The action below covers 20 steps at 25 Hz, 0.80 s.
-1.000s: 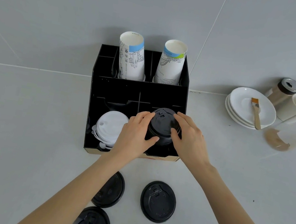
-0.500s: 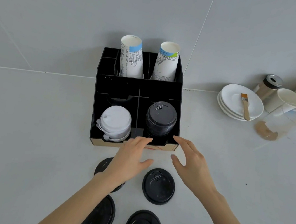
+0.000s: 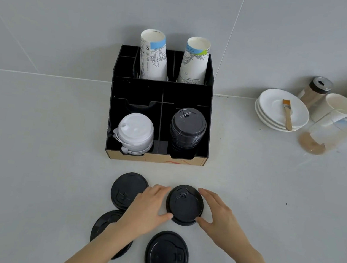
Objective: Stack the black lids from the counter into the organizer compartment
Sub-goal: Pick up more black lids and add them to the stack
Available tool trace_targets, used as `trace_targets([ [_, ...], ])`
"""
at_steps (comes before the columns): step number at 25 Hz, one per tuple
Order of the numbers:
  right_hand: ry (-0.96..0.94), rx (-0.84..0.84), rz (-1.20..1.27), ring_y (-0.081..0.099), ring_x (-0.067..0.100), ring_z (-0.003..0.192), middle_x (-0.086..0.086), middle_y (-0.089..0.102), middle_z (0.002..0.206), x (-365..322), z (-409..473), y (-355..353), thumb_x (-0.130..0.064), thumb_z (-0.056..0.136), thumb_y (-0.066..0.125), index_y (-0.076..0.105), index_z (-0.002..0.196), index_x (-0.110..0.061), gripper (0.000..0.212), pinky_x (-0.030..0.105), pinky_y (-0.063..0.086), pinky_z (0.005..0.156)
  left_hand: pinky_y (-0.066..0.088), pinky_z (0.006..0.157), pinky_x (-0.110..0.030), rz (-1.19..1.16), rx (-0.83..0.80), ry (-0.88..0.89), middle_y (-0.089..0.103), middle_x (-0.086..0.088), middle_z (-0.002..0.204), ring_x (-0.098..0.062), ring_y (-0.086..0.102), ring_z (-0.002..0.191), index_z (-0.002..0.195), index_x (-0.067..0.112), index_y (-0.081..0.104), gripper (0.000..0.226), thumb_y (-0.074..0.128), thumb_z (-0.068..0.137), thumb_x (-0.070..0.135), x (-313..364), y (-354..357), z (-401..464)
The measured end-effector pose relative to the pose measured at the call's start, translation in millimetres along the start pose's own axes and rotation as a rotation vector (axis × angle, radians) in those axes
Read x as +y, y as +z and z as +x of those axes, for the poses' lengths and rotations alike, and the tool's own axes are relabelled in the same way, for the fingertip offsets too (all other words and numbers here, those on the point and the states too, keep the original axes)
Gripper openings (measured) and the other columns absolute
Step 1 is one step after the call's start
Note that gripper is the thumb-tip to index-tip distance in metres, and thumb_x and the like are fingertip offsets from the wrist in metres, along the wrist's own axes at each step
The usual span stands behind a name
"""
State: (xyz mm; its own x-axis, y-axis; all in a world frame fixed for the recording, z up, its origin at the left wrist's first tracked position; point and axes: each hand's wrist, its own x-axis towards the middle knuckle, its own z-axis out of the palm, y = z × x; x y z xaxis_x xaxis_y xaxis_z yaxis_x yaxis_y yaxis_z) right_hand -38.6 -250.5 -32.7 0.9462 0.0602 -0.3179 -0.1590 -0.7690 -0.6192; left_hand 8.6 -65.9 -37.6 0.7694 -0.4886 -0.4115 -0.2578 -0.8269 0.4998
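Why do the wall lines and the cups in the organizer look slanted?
Head view: the wide-angle lens bends things, so the paper cups lean outward and tile seams splay; lighting is soft and even with faint shadows; the organizer and black lids stay sharp.

Both forearms bare, reaching forward from bottom edge, converging toward centre. Left hand [image 3: 148,209] palm down, fingers extended forward, thumb stretched rightward, tip touching left rim of black lid [image 3: 185,204]. Right hand [image 3: 220,218] palm down, fingers spread, curved along lid's right rim, thumb tip at lower right edge. Hands flank lid, apart, not closed around it.
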Motion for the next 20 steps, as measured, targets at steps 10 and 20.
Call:
trace_targets([
  [10,0.003,0.067,0.047,0.038,0.013,0.13,-0.005,0.038,0.143,2.9,-1.2,13.4,-0.016,0.083,0.059,0.03,0.136,-0.019,0.06,0.025,0.033,0.107,0.031,0.109,-0.034,-0.044,0.0,-0.006,0.028,-0.005,0.142,-0.021,0.033,0.13,0.139,0.016,0.017,0.067,0.054,0.085,0.032,5.5,5.9,-2.5],
  [20,-0.103,0.217,0.138,0.043,0.004,0.106,-0.016,0.038,0.123,-24.8,1.8,-24.0,-0.013,0.081,0.063,0.038,0.131,-0.019,0.056,0.004,0.026,0.092,0.035,0.089,-0.017,-0.227,0.308,0.099,0.037,-0.001,0.129,-0.011,0.044,0.112,0.133,0.022,0.029,0.062,0.062,0.08,0.031,16.3,-24.7,2.8],
])
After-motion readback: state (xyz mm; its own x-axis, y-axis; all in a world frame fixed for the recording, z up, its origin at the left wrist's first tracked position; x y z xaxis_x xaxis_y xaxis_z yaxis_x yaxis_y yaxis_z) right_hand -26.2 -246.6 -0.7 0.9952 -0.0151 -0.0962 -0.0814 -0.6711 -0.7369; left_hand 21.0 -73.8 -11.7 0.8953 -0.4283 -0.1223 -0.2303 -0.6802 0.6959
